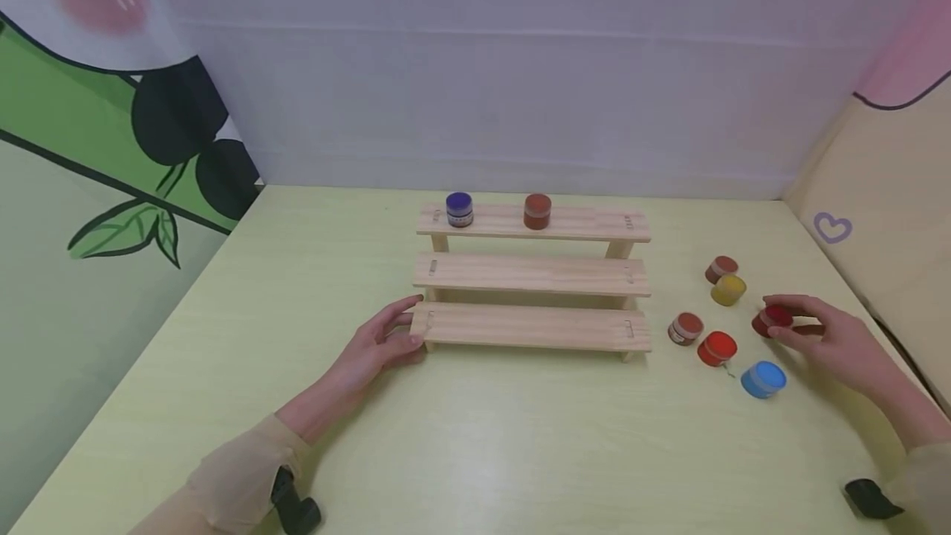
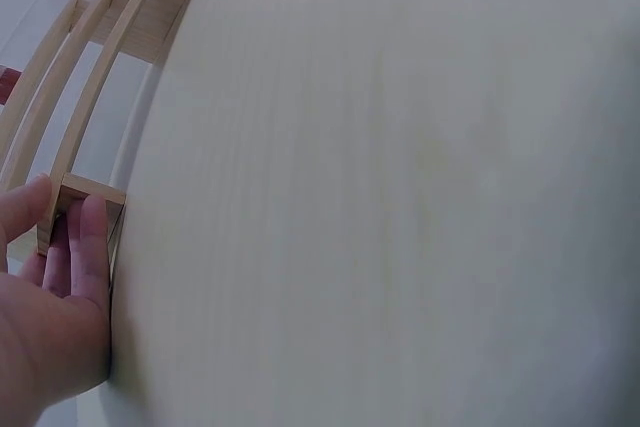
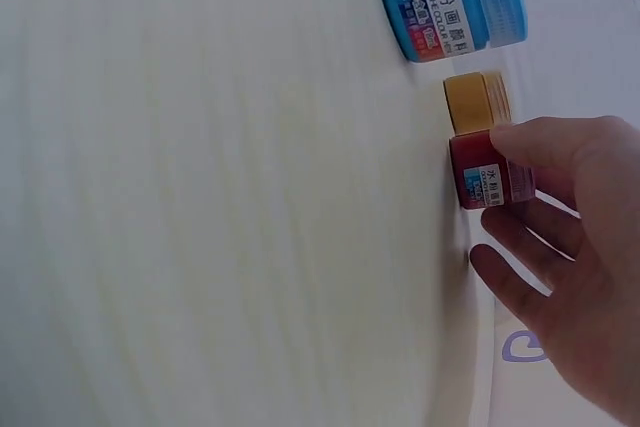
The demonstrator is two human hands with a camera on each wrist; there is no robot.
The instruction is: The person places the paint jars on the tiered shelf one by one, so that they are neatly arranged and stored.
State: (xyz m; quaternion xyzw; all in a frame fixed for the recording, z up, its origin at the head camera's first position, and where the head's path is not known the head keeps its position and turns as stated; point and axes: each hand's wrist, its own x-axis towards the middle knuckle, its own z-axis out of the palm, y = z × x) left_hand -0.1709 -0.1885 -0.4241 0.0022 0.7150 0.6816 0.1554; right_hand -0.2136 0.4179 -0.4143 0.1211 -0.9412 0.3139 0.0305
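A three-step wooden display rack (image 1: 531, 326) stands mid-table. My left hand (image 1: 386, 338) grips the left end of its lowest board, thumb on one side and fingers behind, as the left wrist view (image 2: 60, 297) also shows of the hand. Off to the right, my right hand (image 1: 835, 343) pinches a dark red gouache paint jar (image 1: 771, 321) between thumb and fingers. That jar's label (image 3: 485, 187) faces the right wrist camera. On the top board sit a dark blue jar (image 1: 459, 210) and a brown jar (image 1: 537, 211).
Loose jars lie between rack and right hand: a brown one (image 1: 721, 268) by a yellow one (image 1: 729, 290), another brown (image 1: 685, 328), a bright red (image 1: 717, 348) and a light blue (image 1: 764, 379). Cloth walls (image 1: 520, 106) border the table's back and sides.
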